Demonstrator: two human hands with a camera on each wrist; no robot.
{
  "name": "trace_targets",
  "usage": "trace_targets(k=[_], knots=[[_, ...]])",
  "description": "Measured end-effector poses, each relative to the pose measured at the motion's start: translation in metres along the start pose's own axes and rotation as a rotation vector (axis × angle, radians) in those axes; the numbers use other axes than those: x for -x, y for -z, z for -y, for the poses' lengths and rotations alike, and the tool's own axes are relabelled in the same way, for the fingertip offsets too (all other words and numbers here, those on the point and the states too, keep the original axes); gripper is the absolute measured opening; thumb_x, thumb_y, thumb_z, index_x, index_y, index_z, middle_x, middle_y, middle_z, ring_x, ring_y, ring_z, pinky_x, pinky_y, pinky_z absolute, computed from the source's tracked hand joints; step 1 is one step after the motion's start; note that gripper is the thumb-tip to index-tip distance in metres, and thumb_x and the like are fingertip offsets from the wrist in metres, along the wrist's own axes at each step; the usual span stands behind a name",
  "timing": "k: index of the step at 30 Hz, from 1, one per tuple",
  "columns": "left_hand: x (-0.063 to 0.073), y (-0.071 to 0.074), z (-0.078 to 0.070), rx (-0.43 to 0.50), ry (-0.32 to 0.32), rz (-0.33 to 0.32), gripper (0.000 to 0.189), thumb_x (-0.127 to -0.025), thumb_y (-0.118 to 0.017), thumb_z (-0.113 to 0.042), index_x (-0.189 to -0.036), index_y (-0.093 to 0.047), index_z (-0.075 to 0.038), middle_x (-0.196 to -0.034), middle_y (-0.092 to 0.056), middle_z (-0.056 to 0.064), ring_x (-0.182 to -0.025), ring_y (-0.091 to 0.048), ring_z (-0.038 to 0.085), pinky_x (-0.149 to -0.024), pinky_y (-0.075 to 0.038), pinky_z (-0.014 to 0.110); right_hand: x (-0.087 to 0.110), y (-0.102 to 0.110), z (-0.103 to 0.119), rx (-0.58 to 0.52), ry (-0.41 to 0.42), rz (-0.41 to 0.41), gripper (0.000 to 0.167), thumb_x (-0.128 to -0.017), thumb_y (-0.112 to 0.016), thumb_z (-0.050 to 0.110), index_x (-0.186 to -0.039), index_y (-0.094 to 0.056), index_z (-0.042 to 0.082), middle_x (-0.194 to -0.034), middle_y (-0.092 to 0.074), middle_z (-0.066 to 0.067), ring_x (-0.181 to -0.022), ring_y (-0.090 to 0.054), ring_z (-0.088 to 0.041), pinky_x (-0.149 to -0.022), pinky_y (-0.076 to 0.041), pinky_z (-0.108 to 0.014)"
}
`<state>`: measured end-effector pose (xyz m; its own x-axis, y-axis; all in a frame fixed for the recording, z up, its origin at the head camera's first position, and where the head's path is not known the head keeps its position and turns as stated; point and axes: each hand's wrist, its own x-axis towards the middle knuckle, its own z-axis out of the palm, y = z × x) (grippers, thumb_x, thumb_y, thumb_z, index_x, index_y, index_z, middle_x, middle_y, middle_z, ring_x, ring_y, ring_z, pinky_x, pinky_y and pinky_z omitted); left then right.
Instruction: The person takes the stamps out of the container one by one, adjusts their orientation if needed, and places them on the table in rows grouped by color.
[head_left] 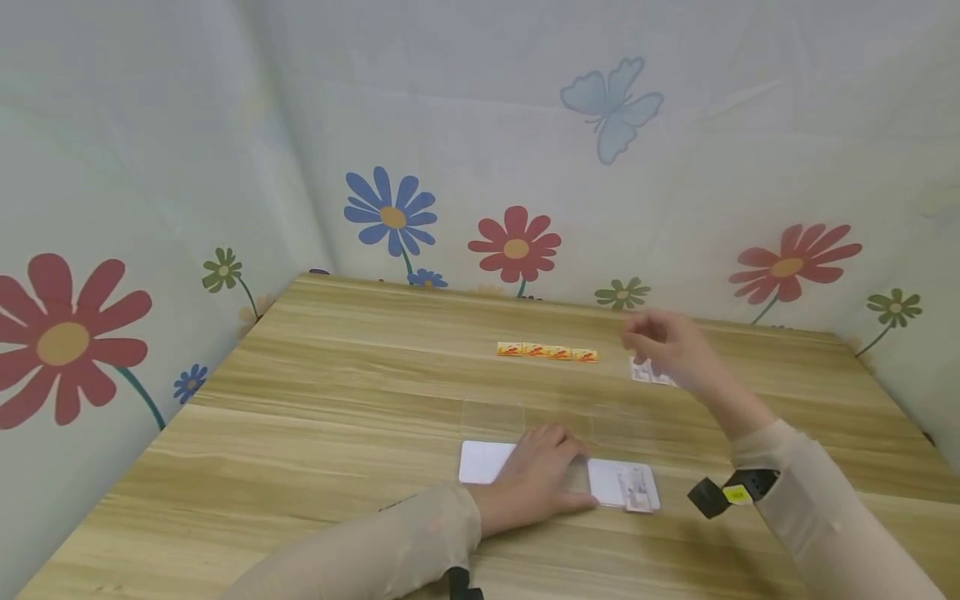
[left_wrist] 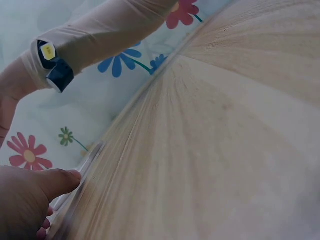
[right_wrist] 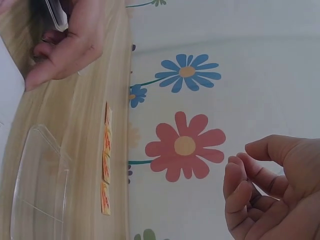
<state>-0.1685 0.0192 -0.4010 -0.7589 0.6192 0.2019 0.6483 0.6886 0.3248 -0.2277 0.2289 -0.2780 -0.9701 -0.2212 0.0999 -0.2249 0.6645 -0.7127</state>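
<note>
My left hand [head_left: 536, 475] rests across two flat white pieces: the left white piece [head_left: 482, 460] lies partly under it, and the thumb touches the edge of the right white piece [head_left: 606, 482]. A small pale printed packet [head_left: 636, 488] lies on the right piece. In the left wrist view the left thumb [left_wrist: 62, 182] lies along a thin edge. Raised at the back right, my right hand [head_left: 671, 354] has loosely curled fingers, thumb and index tips close together with nothing visible between them. Below it in the head view are pale packets [head_left: 642, 372], partly hidden.
Several yellow and red packets [head_left: 547, 352] form a row at the back of the wooden table [head_left: 337, 375]. Two clear plastic pieces, a left one [head_left: 491, 417] and a right one [head_left: 622, 423], lie behind the white pieces. A flower-printed curtain [head_left: 450, 125] surrounds the table.
</note>
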Motion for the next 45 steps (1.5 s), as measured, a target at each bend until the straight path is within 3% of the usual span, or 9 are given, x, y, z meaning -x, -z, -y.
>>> trace_targets(k=[6, 23, 37, 45], knots=[[0.001, 0.0, 0.0, -0.002, -0.006, -0.002, 0.053, -0.077, -0.071, -0.056, -0.114, -0.065, -0.019, -0.11, -0.058, -0.004, -0.105, -0.053, 0.012, -0.093, -0.042, 0.027, 0.008, -0.001, -0.002, -0.015, 0.01, -0.015, 0.027, -0.098, -0.054, 0.024, -0.11, -0.058, 0.0, -0.089, -0.061, -0.007, -0.073, -0.058, -0.013, -0.056, -0.05, -0.026], [0.001, 0.002, -0.001, 0.014, 0.014, 0.02, 0.052, -0.077, -0.072, -0.055, -0.114, -0.065, -0.02, -0.108, -0.057, -0.005, -0.104, -0.052, 0.011, -0.091, -0.042, 0.027, 0.034, -0.012, -0.006, -0.027, 0.032, -0.012, 0.02, -0.095, -0.059, 0.019, -0.106, -0.061, 0.002, -0.089, -0.062, -0.008, -0.069, -0.055, -0.007, -0.053, -0.048, -0.026], [0.001, 0.002, -0.001, 0.017, 0.014, 0.02, 0.052, -0.077, -0.073, -0.054, -0.115, -0.064, -0.019, -0.11, -0.057, -0.004, -0.105, -0.052, 0.012, -0.092, -0.042, 0.028, 0.048, -0.02, -0.013, -0.07, 0.116, 0.014, 0.011, -0.094, -0.059, 0.012, -0.099, -0.062, 0.003, -0.08, -0.058, -0.004, -0.065, -0.053, -0.007, -0.049, -0.047, -0.027], [0.001, 0.001, 0.0, 0.007, 0.007, 0.017, 0.052, -0.077, -0.072, -0.055, -0.115, -0.065, -0.02, -0.111, -0.057, -0.004, -0.106, -0.052, 0.012, -0.092, -0.043, 0.028, 0.056, -0.025, -0.02, -0.079, 0.076, 0.037, 0.015, -0.095, -0.058, 0.016, -0.103, -0.061, 0.003, -0.086, -0.059, -0.006, -0.068, -0.053, -0.01, -0.052, -0.048, -0.026]])
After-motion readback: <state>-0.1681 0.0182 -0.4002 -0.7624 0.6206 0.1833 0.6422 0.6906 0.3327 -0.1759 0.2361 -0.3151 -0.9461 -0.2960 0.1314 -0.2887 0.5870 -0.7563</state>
